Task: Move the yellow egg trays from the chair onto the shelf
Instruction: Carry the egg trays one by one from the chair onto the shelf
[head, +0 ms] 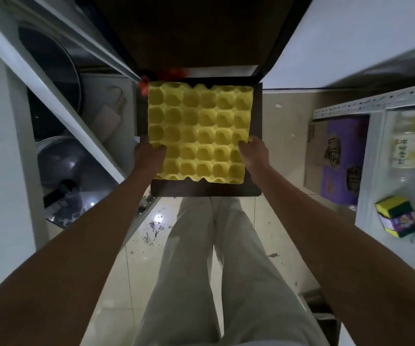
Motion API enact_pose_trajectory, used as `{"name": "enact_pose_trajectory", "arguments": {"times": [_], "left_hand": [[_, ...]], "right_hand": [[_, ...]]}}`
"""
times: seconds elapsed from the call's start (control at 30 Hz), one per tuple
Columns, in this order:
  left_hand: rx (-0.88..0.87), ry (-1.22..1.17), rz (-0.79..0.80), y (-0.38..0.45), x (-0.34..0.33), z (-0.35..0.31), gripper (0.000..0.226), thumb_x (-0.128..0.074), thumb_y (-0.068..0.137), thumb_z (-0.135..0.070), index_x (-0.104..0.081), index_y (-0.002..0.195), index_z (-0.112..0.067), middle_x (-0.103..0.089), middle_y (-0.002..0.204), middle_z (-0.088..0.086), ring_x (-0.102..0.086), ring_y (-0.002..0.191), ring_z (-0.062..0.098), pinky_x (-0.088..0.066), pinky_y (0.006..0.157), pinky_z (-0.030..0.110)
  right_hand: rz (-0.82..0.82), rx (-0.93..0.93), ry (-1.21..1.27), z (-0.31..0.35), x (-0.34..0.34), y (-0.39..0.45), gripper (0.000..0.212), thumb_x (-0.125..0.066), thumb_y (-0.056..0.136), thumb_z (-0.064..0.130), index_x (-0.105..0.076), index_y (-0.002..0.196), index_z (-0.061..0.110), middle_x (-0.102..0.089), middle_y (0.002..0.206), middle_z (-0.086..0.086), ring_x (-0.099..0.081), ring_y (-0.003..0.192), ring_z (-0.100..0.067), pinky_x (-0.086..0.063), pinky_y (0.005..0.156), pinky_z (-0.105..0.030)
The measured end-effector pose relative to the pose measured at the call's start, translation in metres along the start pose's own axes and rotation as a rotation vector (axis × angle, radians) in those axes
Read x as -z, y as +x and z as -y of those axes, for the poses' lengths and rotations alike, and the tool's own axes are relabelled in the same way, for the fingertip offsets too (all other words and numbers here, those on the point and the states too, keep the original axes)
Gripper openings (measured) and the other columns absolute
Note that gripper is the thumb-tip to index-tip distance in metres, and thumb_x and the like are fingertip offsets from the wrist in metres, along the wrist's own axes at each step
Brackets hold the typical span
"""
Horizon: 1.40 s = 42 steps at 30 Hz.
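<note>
Yellow egg trays (199,131) between two hands (149,153)

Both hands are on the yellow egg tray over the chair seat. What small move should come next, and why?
Probably lift straight up. The left hand and right hand grip opposite edges of the yellow egg tray, which is over the dark chair seat; clearing the seat comes before turning toward a shelf.

Yellow egg tray (199,132): moulded pulp, cups facing up, lying flat on the dark chair seat (206,189), square to its edges.
</note>
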<state>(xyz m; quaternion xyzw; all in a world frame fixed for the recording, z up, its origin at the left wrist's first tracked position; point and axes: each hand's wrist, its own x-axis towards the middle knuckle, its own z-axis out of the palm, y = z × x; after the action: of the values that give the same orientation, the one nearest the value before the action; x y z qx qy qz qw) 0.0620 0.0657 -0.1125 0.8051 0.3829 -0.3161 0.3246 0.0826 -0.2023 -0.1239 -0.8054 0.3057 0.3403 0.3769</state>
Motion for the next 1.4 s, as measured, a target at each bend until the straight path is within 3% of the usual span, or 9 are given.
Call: {"name": "enact_pose_trajectory", "arguments": {"times": [0.27,0.4,0.57,0.73,0.83,0.9,1.07,1.17,1.4], "left_hand": [[0.129,-0.010,-0.116,0.011,-0.003,-0.003,0.054,-0.058,0.090,-0.032,-0.054,0.139,-0.008,-0.056,0.140,0.019,-0.062,0.124,0.041,-0.053,0.105,0.055],[0.157,0.081,-0.149,0.020,0.002,0.003,0.052,-0.055,0.097,-0.035,-0.057,0.138,-0.003,-0.063,0.136,0.023,-0.063,0.124,0.042,-0.054,0.103,0.052],[0.072,0.114,-0.126,0.021,0.007,0.015,0.039,-0.058,0.095,-0.031,-0.069,0.124,-0.007,-0.072,0.120,0.017,-0.069,0.111,0.037,-0.058,0.093,0.043],[0.083,-0.139,-0.203,-0.005,0.015,0.007,0.023,-0.057,0.083,-0.017,-0.059,0.106,-0.016,-0.068,0.102,0.010,-0.064,0.080,0.023,-0.048,0.062,0.028],[0.129,-0.210,-0.256,-0.029,0.031,-0.006,0.029,-0.052,0.087,-0.016,-0.061,0.114,-0.011,-0.070,0.107,0.015,-0.069,0.100,0.037,-0.059,0.084,0.045],[0.086,-0.198,-0.258,-0.046,0.042,-0.015,0.023,-0.049,0.090,-0.018,-0.057,0.109,-0.009,-0.066,0.103,0.016,-0.067,0.107,0.039,-0.055,0.091,0.048],[-0.109,-0.208,-0.186,-0.104,0.052,-0.045,0.020,-0.047,0.092,-0.025,-0.053,0.109,-0.015,-0.066,0.099,0.005,-0.068,0.097,0.036,-0.053,0.075,0.039],[-0.263,-0.176,-0.116,-0.154,0.041,-0.066,0.033,-0.047,0.095,-0.028,-0.056,0.126,-0.024,-0.061,0.100,-0.008,-0.062,0.087,0.014,-0.043,0.065,0.027],[-0.695,0.076,0.222,-0.305,-0.019,-0.097,0.022,-0.055,0.102,-0.022,-0.061,0.114,-0.004,-0.069,0.117,0.017,-0.066,0.109,0.036,-0.055,0.098,0.051]], "right_hand": [[-0.107,-0.171,0.087,0.003,-0.001,0.013,0.028,-0.051,0.089,0.014,-0.051,0.061,0.016,-0.050,0.063,0.000,-0.050,0.065,-0.023,-0.037,0.057,-0.029],[-0.131,-0.104,0.018,-0.002,-0.002,0.013,0.006,-0.058,0.086,0.014,-0.053,0.083,0.016,-0.051,0.075,0.004,-0.045,0.060,-0.009,-0.031,0.052,-0.025],[-0.214,-0.009,-0.001,-0.006,0.001,0.013,0.015,-0.061,0.084,0.014,-0.051,0.093,0.020,-0.049,0.073,0.013,-0.044,0.064,0.000,-0.029,0.051,-0.020],[-0.160,-0.016,0.168,-0.004,0.011,-0.008,0.018,-0.059,0.081,0.011,-0.053,0.096,0.019,-0.064,0.087,0.000,-0.059,0.075,-0.018,-0.050,0.066,-0.033],[-0.186,-0.011,0.264,-0.002,0.019,-0.038,0.019,-0.056,0.078,0.005,-0.051,0.089,0.020,-0.060,0.081,-0.002,-0.056,0.071,-0.021,-0.053,0.067,-0.040],[-0.228,-0.022,0.320,-0.004,0.025,-0.063,0.019,-0.055,0.079,0.004,-0.052,0.091,0.018,-0.063,0.084,-0.005,-0.062,0.077,-0.025,-0.056,0.074,-0.044],[-0.405,-0.052,0.544,-0.021,0.050,-0.140,0.017,-0.062,0.083,0.012,-0.056,0.097,0.019,-0.064,0.086,0.002,-0.065,0.081,-0.021,-0.058,0.072,-0.043],[-0.555,-0.081,0.660,-0.051,0.076,-0.203,0.018,-0.067,0.082,0.020,-0.055,0.094,0.027,-0.066,0.086,0.008,-0.065,0.078,-0.013,-0.051,0.066,-0.034],[-0.889,-0.200,0.881,-0.174,0.128,-0.383,0.015,-0.069,0.087,0.023,-0.059,0.097,0.030,-0.071,0.088,0.007,-0.071,0.085,-0.019,-0.061,0.077,-0.045]]}}
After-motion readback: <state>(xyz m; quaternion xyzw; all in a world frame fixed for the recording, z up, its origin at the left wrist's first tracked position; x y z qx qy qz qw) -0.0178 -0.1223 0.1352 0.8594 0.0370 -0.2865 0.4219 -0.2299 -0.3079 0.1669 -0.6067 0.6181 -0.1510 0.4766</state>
